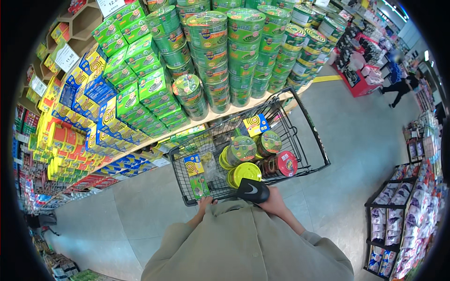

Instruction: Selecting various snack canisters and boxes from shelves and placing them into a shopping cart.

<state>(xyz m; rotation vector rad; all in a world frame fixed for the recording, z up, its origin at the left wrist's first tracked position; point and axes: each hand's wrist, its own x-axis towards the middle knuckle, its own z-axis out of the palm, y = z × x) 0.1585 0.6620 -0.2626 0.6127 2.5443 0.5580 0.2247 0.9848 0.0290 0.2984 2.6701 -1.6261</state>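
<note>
A black wire shopping cart (307, 117) stands in front of me, turned along the shelf. My left hand (204, 204) is closed on its near edge at the left. My right hand (275, 202) is further right at the same side; a black rounded piece with a white mark (253, 190) covers its fingers. In the cart are a tub with a yellow lid (247, 172), two green-topped tubs (243, 148), and a red-lidded tub (286, 163). Boxes with coil pictures lie there too: blue-and-yellow ones (256, 124) and a green one (200, 186).
Beyond the cart, a shelf holds tall stacks of green tubs (246, 51), green boxes (157, 89) and blue-and-yellow boxes (108, 114). A black rack with bagged goods (386, 215) stands at right. A person in dark clothes (401, 89) is far off by a red display bin (358, 82).
</note>
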